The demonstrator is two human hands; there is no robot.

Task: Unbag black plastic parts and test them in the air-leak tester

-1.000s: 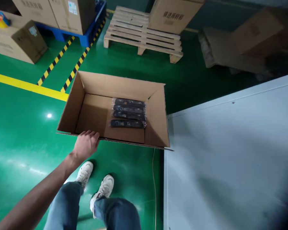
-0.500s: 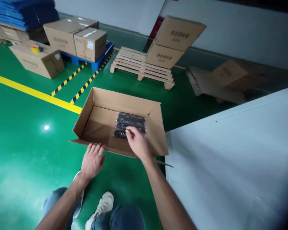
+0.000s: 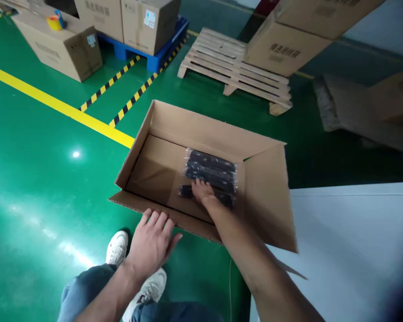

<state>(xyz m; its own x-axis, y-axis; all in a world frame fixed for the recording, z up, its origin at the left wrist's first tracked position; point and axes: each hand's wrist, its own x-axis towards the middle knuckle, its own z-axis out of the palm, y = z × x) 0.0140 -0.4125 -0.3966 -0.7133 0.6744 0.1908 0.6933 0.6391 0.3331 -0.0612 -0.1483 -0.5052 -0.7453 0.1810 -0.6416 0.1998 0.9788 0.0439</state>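
Note:
An open cardboard box (image 3: 161, 163) lies in the middle of the view. Several black items in clear plastic (image 3: 211, 167) are laid side by side inside it, right of its centre. My right hand (image 3: 203, 191) reaches down into the box and rests on the nearest wrapped black item (image 3: 186, 191), fingers spread a little; its palm side is hidden. My left hand (image 3: 154, 239) lies over the box's near edge, fingers over the cardboard and thumb apart, holding nothing.
Behind the box stands a wooden pallet (image 3: 235, 67) with stacked cartons (image 3: 285, 47). A blue pallet (image 3: 152, 62) and a carton (image 3: 60, 49) with tape rolls (image 3: 55, 21) are at upper left. A white surface (image 3: 349, 237) borders the right.
My right hand has moved deeper into the box, down onto the nearest black item, and its fingers have opened from a pinch. The view has tilted down and come closer to the box.

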